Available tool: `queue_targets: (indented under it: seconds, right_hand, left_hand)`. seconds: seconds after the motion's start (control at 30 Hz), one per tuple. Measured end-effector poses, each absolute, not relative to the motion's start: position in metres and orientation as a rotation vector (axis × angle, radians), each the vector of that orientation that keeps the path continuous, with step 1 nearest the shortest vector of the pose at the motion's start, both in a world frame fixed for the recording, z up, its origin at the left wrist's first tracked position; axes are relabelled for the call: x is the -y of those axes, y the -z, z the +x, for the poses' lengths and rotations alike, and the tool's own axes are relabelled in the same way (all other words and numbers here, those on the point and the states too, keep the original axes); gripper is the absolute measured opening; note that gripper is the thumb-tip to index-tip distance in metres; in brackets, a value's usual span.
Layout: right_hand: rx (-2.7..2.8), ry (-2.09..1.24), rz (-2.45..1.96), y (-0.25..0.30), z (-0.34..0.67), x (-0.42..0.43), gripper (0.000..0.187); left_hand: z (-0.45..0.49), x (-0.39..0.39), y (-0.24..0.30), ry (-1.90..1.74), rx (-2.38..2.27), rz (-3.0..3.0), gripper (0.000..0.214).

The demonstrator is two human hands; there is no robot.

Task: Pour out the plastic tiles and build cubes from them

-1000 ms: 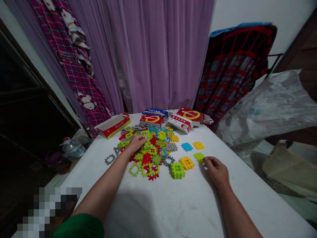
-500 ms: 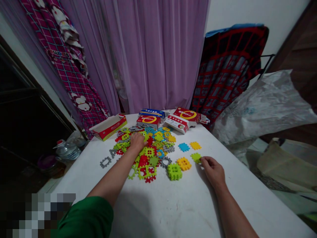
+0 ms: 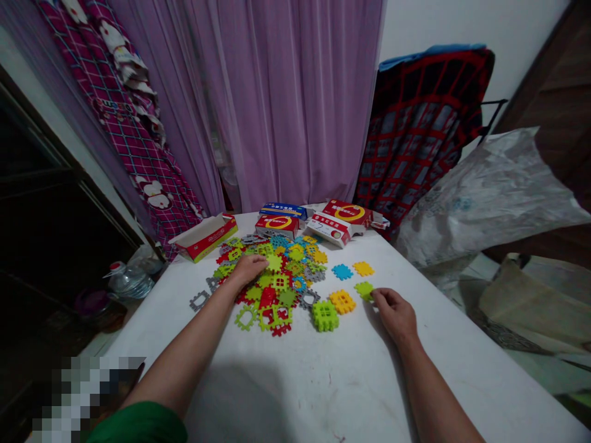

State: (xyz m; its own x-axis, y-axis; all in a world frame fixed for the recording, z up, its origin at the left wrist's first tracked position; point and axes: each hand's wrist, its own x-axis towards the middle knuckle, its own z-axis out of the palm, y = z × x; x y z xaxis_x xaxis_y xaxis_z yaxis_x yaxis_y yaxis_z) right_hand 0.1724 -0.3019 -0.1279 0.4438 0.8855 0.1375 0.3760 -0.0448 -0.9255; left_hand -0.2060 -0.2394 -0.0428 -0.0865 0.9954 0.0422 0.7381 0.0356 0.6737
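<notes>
Over the heap of coloured interlocking plastic tiles (image 3: 268, 298), my left hand (image 3: 250, 269) pinches a light green tile (image 3: 274, 263) by its left edge. My right hand (image 3: 395, 312) is closed on the edge of another light green tile (image 3: 364, 290), at the right side of the white table. Close to it lie a flat blue tile (image 3: 342, 272) and a flat yellow tile (image 3: 364, 269). Between the heap and my right hand are a green window tile stack (image 3: 325, 315) and a yellow window tile stack (image 3: 342, 301).
Along the back of the white table (image 3: 295, 381) lie an open red and yellow box (image 3: 207, 239), a blue box (image 3: 282, 210) and several red or white boxes (image 3: 329, 229). A plastic bottle (image 3: 132, 280) stands beyond the left edge. A plastic bag (image 3: 489, 191) hangs at the right.
My left hand has drawn back slightly to the left, and a light green tile now shows in its fingers. My right hand keeps its hold on the other green tile, nearly unmoved.
</notes>
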Motion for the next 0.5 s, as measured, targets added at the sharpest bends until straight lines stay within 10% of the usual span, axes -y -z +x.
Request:
queue_targets:
  seconds: [0.5]
  right_hand:
    - [1.133,-0.577,-1.646,0.124,0.173,0.304,0.042]
  left_hand:
    - [-0.224,0.243,0.041,-0.3,-2.214,2.034,0.046]
